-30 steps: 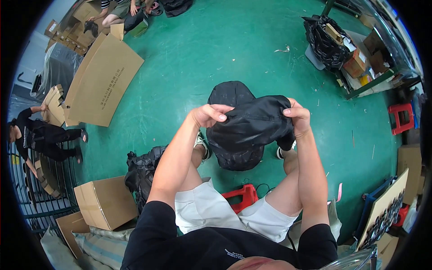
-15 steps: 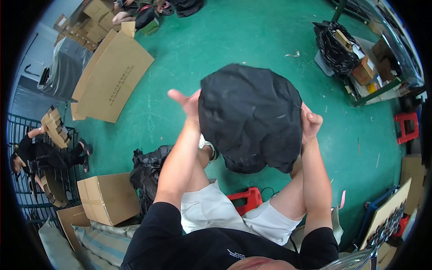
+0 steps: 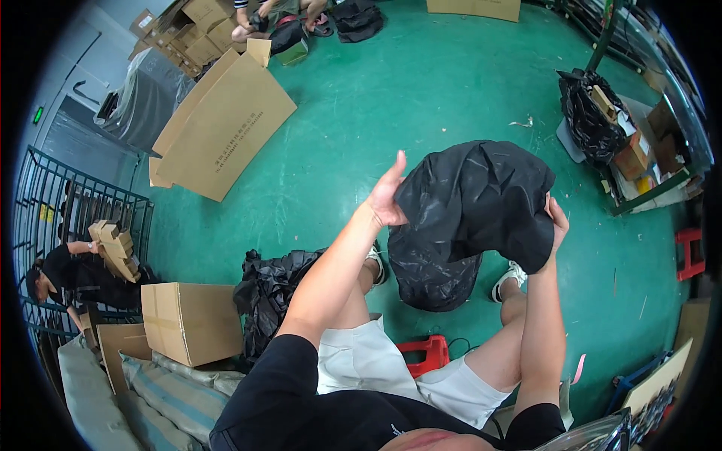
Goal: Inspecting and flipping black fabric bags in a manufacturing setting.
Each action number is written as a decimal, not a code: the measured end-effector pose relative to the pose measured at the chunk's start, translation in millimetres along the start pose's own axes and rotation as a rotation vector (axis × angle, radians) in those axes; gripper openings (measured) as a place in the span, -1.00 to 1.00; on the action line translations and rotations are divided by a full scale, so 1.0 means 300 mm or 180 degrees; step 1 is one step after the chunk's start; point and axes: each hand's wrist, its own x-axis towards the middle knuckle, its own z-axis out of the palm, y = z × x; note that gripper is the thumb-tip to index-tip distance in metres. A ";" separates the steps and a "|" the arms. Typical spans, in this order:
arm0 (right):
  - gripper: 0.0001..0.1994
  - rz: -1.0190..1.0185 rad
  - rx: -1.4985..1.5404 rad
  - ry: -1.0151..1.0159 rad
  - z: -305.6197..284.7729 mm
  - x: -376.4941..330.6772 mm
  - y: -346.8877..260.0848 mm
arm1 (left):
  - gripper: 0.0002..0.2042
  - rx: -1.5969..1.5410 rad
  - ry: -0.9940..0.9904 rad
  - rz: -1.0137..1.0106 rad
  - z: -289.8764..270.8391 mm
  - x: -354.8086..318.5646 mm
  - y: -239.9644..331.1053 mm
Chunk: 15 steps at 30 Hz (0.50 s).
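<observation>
A crumpled black fabric cover with a rounded, bag-like shape is held up in front of me above my knees. My left hand is at its left edge, thumb stretched upward and the fingers partly hidden in the cloth. On the right edge, my right hand grips the fabric with bent fingers. Below the cover's lower edge shows more black cloth; whether it is part of the same piece or lies on the floor, I cannot tell.
Beside my left leg lies a heap of black material, next to a cardboard box. A large open carton stands farther off. A red stool is between my legs. Another person handles cardboard by a green rack at left.
Both hands and the cover have shifted right and slightly down in the picture as the view turned. The cover has tilted and folded, its lower edge now arched, showing black cloth beneath.
</observation>
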 end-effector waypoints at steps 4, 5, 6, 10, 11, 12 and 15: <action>-0.50 -0.0036 0.0057 0.0638 0.138 0.029 0.043 | -0.25 0.0151 -0.0535 0.0926 0.002 -0.002 -0.029; -0.52 0.0007 -0.0022 0.0696 0.164 0.035 0.049 | -0.25 0.0166 -0.0505 0.0969 0.004 -0.001 -0.033; -0.54 0.0103 -0.0092 0.0762 0.184 0.037 0.053 | -0.29 0.0172 -0.0519 0.1084 0.007 0.001 -0.034; -0.63 0.0348 0.0030 0.0622 0.171 0.048 0.073 | -0.53 0.0191 0.0119 0.0951 0.031 0.044 -0.043; -0.63 0.0320 -0.0012 0.0827 0.158 0.047 0.074 | -0.59 0.0250 0.0529 0.0718 0.038 0.054 -0.044; -0.65 0.0377 -0.0154 0.1073 0.147 0.045 0.069 | -0.65 0.0070 0.0780 0.0679 0.044 0.063 -0.046; -0.64 0.0231 -0.0448 0.1181 0.132 0.044 0.042 | -0.63 -0.0210 0.0544 0.0975 0.052 0.060 -0.028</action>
